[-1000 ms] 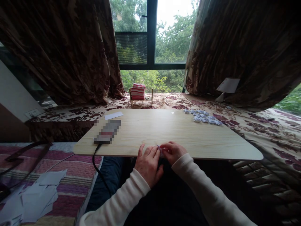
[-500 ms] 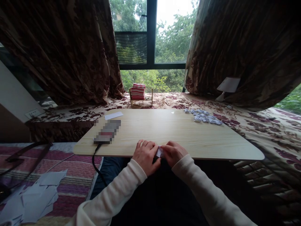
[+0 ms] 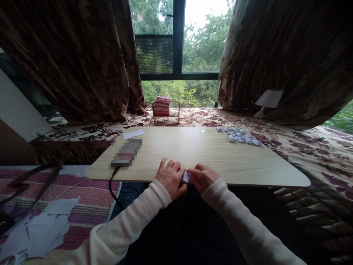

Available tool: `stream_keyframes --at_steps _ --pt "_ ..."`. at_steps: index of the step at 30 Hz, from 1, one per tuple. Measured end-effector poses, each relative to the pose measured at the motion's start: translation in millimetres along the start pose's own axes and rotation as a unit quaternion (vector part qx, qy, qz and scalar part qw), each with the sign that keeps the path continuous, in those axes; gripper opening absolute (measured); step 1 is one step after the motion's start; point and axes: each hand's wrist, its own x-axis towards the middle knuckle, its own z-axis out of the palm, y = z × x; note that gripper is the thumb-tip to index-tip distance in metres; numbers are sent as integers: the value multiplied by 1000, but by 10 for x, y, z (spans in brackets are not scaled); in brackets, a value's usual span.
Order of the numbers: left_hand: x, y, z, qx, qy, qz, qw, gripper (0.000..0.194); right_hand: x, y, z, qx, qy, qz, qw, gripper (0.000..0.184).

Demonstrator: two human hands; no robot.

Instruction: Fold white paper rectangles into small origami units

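My left hand point(image 3: 170, 177) and my right hand point(image 3: 203, 177) meet at the near edge of a light wooden lap table point(image 3: 209, 154). Both pinch a small folded piece of pale paper point(image 3: 186, 176) between their fingertips, fingers curled. At the table's far right lies a pile of small folded paper pieces point(image 3: 239, 135). A white paper slip point(image 3: 134, 134) rests at the far left, beside a blurred flat device point(image 3: 126, 152) with a black cable point(image 3: 112, 189) hanging off the edge.
Loose white paper sheets point(image 3: 41, 228) lie on the striped blanket at lower left. A small wooden rack with striped cloth point(image 3: 162, 107) stands on the floral sill before the window. Heavy brown curtains hang on both sides. A white lamp point(image 3: 268, 100) sits at right.
My left hand's fingers have curled from flat on the table into a pinch on the paper. Both hands shifted slightly, the folded paper now showing between them.
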Motion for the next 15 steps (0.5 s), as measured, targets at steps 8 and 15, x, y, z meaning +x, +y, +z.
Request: stream_keyframes --at_steps 8,15 --pt "-37 8 41 -2 4 -11 1000 37 -4 -103 -118 -67 -47 -14 997 27" --pt "-43 1 57 -9 8 -22 1000 37 2 -138 -123 -103 -66 -23 992 23"
